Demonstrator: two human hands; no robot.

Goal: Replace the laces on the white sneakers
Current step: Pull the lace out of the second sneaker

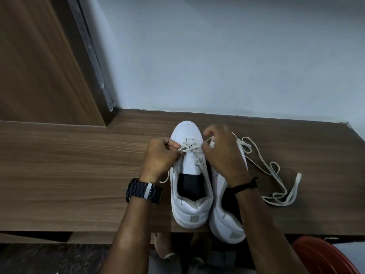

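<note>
Two white sneakers stand side by side on a wooden table (79,175), toes pointing away from me. The left sneaker (190,202) has a cream lace (187,148) crossed through its front eyelets. My left hand (160,159) pinches one end of that lace at the shoe's left side. My right hand (223,153) pinches the other end just right of the eyelets and covers the front of the right sneaker (227,224). A loose cream lace (276,175) lies tangled on the table to the right.
A pale wall (217,56) rises behind the table and a wooden panel (39,66) stands at the back left. The right sneaker's heel overhangs the table's front edge. A red round object (324,256) sits below at the lower right.
</note>
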